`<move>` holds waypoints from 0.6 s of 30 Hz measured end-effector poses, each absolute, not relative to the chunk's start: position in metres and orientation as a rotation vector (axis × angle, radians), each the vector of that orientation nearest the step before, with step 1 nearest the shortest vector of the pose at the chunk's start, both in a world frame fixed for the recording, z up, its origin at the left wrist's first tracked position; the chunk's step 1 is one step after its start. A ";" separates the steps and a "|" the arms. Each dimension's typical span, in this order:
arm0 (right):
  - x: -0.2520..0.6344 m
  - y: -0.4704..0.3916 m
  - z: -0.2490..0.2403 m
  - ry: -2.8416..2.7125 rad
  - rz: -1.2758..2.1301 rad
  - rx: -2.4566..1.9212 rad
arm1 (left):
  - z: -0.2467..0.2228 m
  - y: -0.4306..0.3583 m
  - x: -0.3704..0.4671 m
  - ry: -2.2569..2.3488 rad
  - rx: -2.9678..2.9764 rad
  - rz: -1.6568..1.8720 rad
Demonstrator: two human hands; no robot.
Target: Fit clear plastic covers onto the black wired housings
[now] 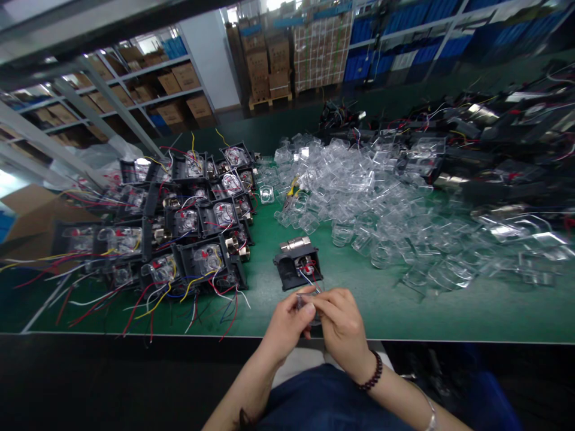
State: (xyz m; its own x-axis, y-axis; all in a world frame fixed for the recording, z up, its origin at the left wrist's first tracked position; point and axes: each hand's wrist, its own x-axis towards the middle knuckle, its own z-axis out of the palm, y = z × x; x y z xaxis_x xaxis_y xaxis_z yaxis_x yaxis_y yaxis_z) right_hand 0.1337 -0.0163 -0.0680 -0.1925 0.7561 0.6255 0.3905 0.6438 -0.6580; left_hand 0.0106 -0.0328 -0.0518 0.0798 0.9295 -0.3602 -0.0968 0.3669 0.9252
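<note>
My left hand (287, 323) and my right hand (342, 326) meet in front of my body at the table's near edge. Between them is a clear plastic cover (315, 318), pinched by the fingers of both and partly hidden by them. Just beyond the fingertips lies a dark grey housing (287, 272) with a brass-coloured metal fitting (295, 243) along its far side. Thin red and white wires (309, 276) run from the housing's inside toward my hands. Where those wires end is hidden by my fingers.
Several similar housings (209, 257) with loose coloured wires stand in rows at left. A wide heap of clear covers (341, 173) spreads to the right, yellow-handled pliers (292, 187) beside it. Dark wired parts (503, 131) pile up at far right. An opened carton (42, 221) sits at left.
</note>
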 end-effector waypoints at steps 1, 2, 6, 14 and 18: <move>0.133 -0.017 -0.067 -1.795 0.441 -0.930 | -0.051 -0.033 0.011 1.235 0.890 0.940; 0.133 -0.017 -0.066 -1.781 0.445 -0.937 | -0.051 -0.033 0.011 1.229 0.896 0.939; 0.132 -0.018 -0.063 -1.752 0.434 -0.953 | -0.052 -0.033 0.011 1.228 0.920 0.936; 0.130 -0.019 -0.068 -1.610 0.430 -1.006 | -0.051 -0.032 0.011 1.242 0.938 0.917; 0.132 -0.019 -0.068 -1.621 0.384 -0.984 | -0.049 -0.030 0.009 1.273 0.947 0.895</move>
